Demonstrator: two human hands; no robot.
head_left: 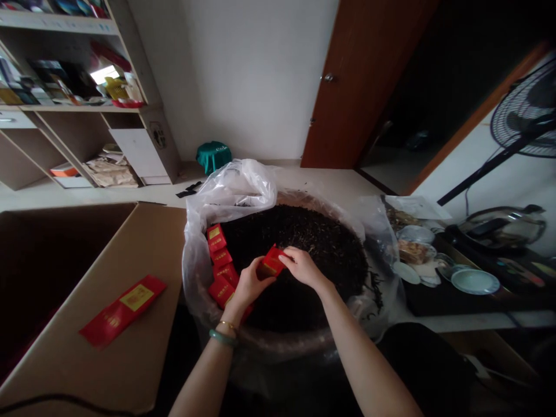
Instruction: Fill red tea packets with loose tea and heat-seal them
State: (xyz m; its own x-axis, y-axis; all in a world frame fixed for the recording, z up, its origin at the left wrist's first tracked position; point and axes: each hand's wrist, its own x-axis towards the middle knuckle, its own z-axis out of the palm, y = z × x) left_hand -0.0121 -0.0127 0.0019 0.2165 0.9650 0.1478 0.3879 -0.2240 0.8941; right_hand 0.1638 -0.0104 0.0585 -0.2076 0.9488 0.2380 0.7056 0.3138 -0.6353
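Both hands meet over a big clear plastic bag filled with dark loose tea leaves. My left hand and my right hand are both closed on one small red packet, each pinching one end just above the leaves. A row of several more red packets stands along the bag's left inner edge, right beside my left hand. A green bangle and a thin bracelet sit on my left wrist.
An open cardboard box stands at left, with a flat red packet strip on its flap. At right a dark tray holds plates, bowls and a kettle. A fan, shelves, a green stool and a wooden door stand behind.
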